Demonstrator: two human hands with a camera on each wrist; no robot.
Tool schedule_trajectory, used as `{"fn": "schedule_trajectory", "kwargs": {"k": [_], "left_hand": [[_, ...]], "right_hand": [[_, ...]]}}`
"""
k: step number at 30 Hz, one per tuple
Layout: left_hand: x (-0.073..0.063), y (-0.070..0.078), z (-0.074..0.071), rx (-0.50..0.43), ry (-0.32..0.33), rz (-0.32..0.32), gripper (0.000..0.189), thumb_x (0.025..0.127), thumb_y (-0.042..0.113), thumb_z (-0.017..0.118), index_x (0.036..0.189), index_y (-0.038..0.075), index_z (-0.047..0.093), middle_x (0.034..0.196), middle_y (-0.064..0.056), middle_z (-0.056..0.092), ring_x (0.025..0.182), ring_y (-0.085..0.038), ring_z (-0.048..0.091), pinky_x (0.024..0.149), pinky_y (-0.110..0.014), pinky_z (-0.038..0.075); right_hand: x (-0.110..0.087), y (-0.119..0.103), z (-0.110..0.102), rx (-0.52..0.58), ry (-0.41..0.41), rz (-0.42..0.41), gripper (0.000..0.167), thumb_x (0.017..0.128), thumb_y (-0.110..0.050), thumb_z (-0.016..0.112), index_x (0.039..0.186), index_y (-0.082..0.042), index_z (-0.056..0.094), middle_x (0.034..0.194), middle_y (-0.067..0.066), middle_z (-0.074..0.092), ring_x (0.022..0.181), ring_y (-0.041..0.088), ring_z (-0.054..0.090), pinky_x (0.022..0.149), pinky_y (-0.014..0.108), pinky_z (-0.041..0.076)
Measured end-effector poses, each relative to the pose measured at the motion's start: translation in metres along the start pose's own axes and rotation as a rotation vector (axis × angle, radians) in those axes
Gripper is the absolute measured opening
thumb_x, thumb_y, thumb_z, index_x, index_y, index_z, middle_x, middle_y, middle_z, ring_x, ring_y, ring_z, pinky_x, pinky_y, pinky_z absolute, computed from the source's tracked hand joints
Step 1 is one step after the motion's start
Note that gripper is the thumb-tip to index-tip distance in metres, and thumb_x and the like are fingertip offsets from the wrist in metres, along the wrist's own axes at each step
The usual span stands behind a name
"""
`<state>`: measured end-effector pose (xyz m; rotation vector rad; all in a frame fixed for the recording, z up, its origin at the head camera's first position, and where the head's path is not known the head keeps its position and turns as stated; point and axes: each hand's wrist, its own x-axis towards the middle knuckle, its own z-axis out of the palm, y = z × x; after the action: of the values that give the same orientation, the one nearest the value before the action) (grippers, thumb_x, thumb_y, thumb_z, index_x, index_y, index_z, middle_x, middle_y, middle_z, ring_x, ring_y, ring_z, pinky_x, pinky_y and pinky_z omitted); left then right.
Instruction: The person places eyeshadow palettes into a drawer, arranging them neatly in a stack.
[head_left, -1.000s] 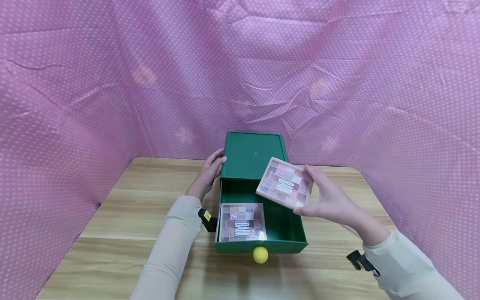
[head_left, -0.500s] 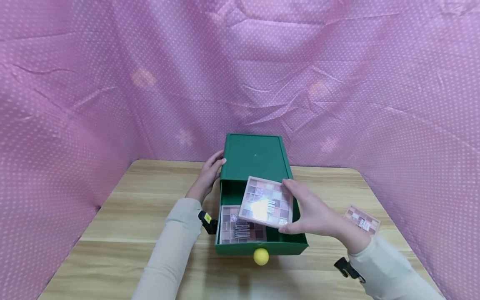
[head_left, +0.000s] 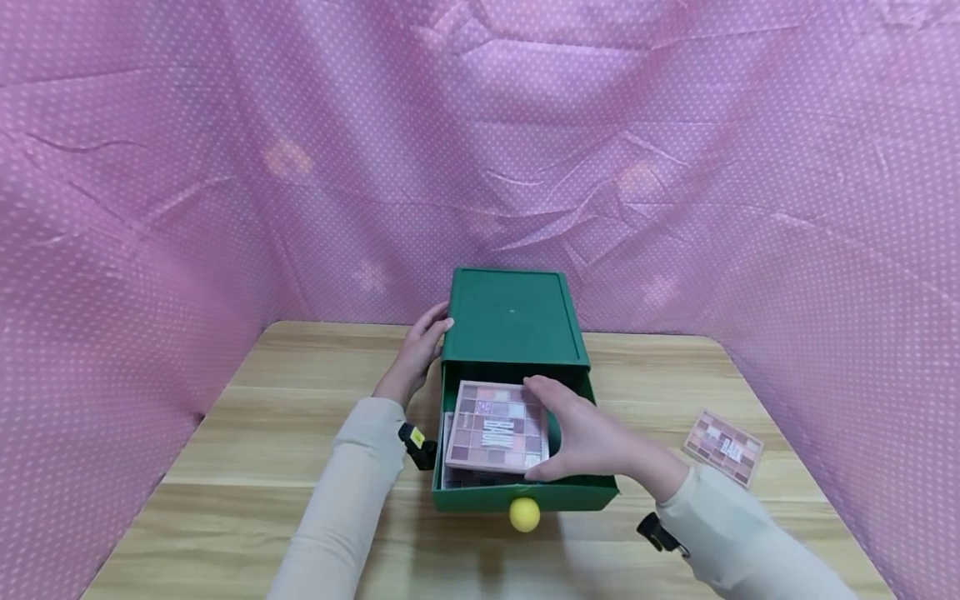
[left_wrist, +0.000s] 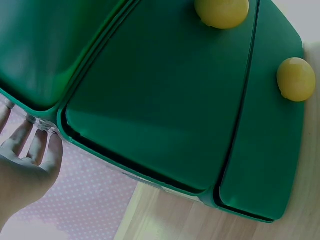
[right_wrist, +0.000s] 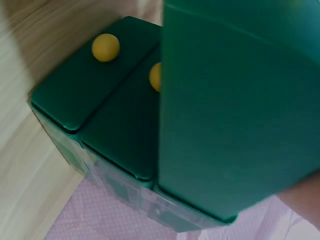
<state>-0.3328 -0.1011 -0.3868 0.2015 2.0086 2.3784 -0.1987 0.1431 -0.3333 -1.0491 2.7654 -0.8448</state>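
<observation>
A green drawer cabinet (head_left: 516, 321) stands on the table with its top drawer (head_left: 555, 498) pulled out. My left hand (head_left: 412, 358) rests against the cabinet's left side; in the left wrist view its fingertips touch the side wall, the fingers fairly straight. Between thumb and fingers my right hand (head_left: 588, 435) grips an eyeshadow palette (head_left: 491, 427) by its right edge. That palette is over the drawer's left half, above a second palette (head_left: 467, 480) lying inside, mostly covered; whether the two touch I cannot tell. The raised drawer hides the palette and most of my right hand in the right wrist view.
Another eyeshadow palette (head_left: 723, 447) lies on the wooden table (head_left: 247, 467) at the right. A yellow round knob (head_left: 524, 515) sticks out from the drawer front. Two lower drawers with yellow knobs (left_wrist: 296, 79) are closed. Pink dotted cloth (head_left: 480, 150) hangs behind and at both sides.
My right hand has carried the palette left and down, from the drawer's right side to over the palette inside. The palette on the table has come into view. My left hand stays put.
</observation>
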Motion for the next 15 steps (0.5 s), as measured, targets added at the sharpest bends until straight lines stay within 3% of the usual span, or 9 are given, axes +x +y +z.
{"fn": "schedule_trajectory", "kwargs": {"k": [15], "left_hand": [[-0.002, 0.001, 0.002, -0.003, 0.004, -0.004, 0.044, 0.086, 0.026, 0.050, 0.129, 0.017, 0.040, 0.130, -0.004, 0.036, 0.117, -0.019, 0.033, 0.092, -0.041, 0.031]], "right_hand": [[0.011, 0.003, 0.017, -0.091, -0.127, -0.013, 0.093, 0.062, -0.031, 0.077, 0.133, 0.000, 0.027, 0.136, 0.013, 0.025, 0.123, 0.024, 0.023, 0.092, 0.035, 0.032]]}}
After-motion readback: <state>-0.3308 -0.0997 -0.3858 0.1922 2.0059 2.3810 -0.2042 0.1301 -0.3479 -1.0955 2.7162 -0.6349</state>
